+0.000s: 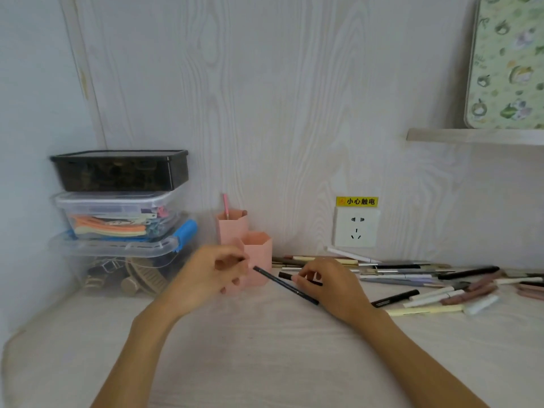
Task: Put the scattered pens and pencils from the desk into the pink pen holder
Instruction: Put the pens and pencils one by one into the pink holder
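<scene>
- A long dark pencil [285, 285] is held in the right hand [332, 287]; its long axis runs diagonally, far tip up-left toward the pink pen holder [259, 260], near end down-right by the palm.
- A shorter dark pen [298, 278] is pinched in the same hand's fingertips, lying nearly level, its blunt end pointing left.
- The holder stands against the back wall, two hexagonal cups joined; the taller rear cup has one pink pen [225, 206] upright in it, and the front cup's inside is hard to see.
- The left hand [212, 275] is curled loosely in front of the holder; the blur hides whether it grips anything.
- The remaining pens [435, 282] lie scattered on the desk [265, 348] to the right, mostly lying left-to-right.
- Stacked plastic boxes [120, 207] sit in the left corner.
</scene>
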A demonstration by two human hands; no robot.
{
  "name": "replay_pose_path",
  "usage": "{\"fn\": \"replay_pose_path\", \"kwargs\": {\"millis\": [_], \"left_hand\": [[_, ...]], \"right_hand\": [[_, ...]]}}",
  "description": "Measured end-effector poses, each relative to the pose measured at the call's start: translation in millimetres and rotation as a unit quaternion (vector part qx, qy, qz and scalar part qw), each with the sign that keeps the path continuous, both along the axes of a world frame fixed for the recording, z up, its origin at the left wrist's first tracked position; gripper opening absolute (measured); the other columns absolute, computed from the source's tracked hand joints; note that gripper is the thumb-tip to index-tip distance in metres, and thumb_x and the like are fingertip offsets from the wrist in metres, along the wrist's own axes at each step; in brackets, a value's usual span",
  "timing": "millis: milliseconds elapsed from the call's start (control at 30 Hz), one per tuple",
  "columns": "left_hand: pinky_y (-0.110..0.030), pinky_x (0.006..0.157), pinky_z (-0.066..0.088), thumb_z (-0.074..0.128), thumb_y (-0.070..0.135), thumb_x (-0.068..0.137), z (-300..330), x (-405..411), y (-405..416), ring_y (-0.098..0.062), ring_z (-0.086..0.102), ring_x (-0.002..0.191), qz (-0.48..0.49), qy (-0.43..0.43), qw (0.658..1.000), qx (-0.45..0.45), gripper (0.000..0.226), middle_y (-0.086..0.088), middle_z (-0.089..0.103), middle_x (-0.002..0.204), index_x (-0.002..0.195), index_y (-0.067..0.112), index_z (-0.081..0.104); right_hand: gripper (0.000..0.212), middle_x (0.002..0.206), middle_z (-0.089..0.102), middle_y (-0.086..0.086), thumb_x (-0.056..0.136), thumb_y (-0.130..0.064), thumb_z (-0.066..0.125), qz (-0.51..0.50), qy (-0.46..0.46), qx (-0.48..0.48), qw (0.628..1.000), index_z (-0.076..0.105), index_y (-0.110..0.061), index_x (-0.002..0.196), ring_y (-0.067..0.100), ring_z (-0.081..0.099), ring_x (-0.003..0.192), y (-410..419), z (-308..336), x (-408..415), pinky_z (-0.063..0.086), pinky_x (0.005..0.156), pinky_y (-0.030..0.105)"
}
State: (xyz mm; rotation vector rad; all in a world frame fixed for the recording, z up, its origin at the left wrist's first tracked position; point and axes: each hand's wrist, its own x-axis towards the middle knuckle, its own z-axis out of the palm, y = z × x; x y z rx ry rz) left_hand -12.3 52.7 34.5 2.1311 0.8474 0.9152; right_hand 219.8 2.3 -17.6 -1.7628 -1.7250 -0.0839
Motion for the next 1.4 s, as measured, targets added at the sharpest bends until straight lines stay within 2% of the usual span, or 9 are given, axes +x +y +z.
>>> {"fn": "replay_pose_path", "kwargs": {"millis": [133, 333, 467, 567, 700, 833, 967, 1200, 1400], "left_hand": [[-0.022, 0.061, 0.052, 0.062, 0.021, 0.088, 14, 0, 3, -0.008, 0.064, 0.072, 0.194, -0.273, 0.929, 0.159, 0.009, 0.013, 0.067, 0.080, 0.088, 0.029, 0.066], [-0.023, 0.065, 0.048, 0.055, 0.023, 0.094, 35, -14, 18, -0.010, 0.055, 0.075, 0.305, -0.165, 0.874, 0.340, 0.016, 0.000, 0.062, 0.097, 0.103, 0.013, 0.063], [-0.023, 0.060, 0.045, 0.052, 0.029, 0.094, 37, 1, 34, -0.009, 0.056, 0.073, 0.314, -0.034, 0.904, 0.290, 0.020, 0.001, 0.065, 0.101, 0.107, 0.018, 0.061], [-0.034, 0.072, 0.052, 0.044, 0.040, 0.095, 32, 12, 47, -0.016, 0.062, 0.088, 0.298, 0.055, 0.925, 0.231, 0.037, -0.001, 0.061, 0.119, 0.126, 0.021, 0.050], [-0.038, 0.091, 0.047, 0.047, 0.038, 0.093, 1, 20, 33, -0.023, 0.053, 0.118, 0.303, -0.040, 0.932, 0.198, 0.055, -0.005, 0.049, 0.136, 0.141, 0.015, 0.033], [-0.044, 0.110, 0.028, 0.054, 0.047, 0.088, -34, 23, 20, -0.026, 0.024, 0.141, 0.326, 0.005, 0.943, 0.064, 0.082, -0.010, 0.022, 0.155, 0.148, 0.009, 0.013], [-0.042, 0.100, 0.042, 0.056, 0.052, 0.085, -49, 23, 24, -0.024, 0.048, 0.125, 0.302, 0.013, 0.953, -0.020, 0.070, -0.003, 0.048, 0.140, 0.140, 0.016, 0.033], [-0.026, 0.076, 0.042, 0.066, 0.059, 0.073, -50, 24, 12, -0.003, 0.053, 0.088, 0.269, -0.027, 0.962, -0.027, 0.045, 0.021, 0.054, 0.098, 0.110, 0.036, 0.053], [-0.024, 0.073, 0.041, 0.065, 0.061, 0.073, -50, 22, 11, -0.002, 0.053, 0.087, 0.264, -0.013, 0.964, 0.002, 0.048, 0.021, 0.055, 0.101, 0.111, 0.035, 0.053]], "right_hand": [[0.023, 0.076, 0.053, -0.013, 0.081, -0.049, 0.059, -0.001, -0.028, -0.017, 0.999, 0.065, -0.027, 0.081, 0.005, 0.046, 0.076, 5, -6, 0, 0.036, 0.064, 0.023], [0.022, 0.080, 0.055, -0.011, 0.080, -0.051, 0.060, -0.006, -0.034, -0.021, 0.999, 0.063, -0.029, 0.081, 0.005, 0.048, 0.077, 8, -6, -1, 0.044, 0.068, 0.025], [0.024, 0.081, 0.055, -0.011, 0.081, -0.052, 0.058, -0.002, -0.039, -0.024, 0.999, 0.062, -0.028, 0.082, 0.005, 0.047, 0.077, 8, -7, -1, 0.044, 0.068, 0.026], [0.023, 0.083, 0.055, -0.011, 0.082, -0.051, 0.057, 0.002, -0.040, -0.025, 0.999, 0.062, -0.028, 0.083, 0.006, 0.047, 0.078, 7, -7, -1, 0.043, 0.068, 0.025], [0.021, 0.084, 0.056, -0.011, 0.083, -0.050, 0.056, 0.003, -0.034, -0.032, 0.999, 0.063, -0.029, 0.085, 0.006, 0.047, 0.079, 7, -6, 0, 0.040, 0.067, 0.024], [0.009, 0.086, 0.063, -0.013, 0.084, -0.043, 0.059, 0.004, 0.040, -0.021, 0.999, 0.062, -0.034, 0.085, 0.004, 0.054, 0.080, 7, -3, -1, 0.045, 0.070, 0.024], [0.006, 0.089, 0.064, -0.009, 0.087, -0.026, 0.060, 0.004, 0.120, 0.044, 0.992, 0.059, -0.029, 0.093, 0.009, 0.056, 0.085, 9, -3, 2, 0.045, 0.072, 0.024], [0.033, 0.095, 0.065, -0.006, 0.087, -0.007, 0.058, -0.035, -0.038, 0.184, 0.982, 0.061, -0.024, 0.116, 0.016, 0.052, 0.090, 7, -2, 6, 0.034, 0.076, 0.022], [0.023, 0.096, 0.064, -0.007, 0.090, -0.016, 0.056, -0.060, 0.221, 0.233, 0.945, 0.060, -0.020, 0.112, 0.015, 0.059, 0.087, 6, 23, -6, 0.049, 0.075, 0.022]]}}
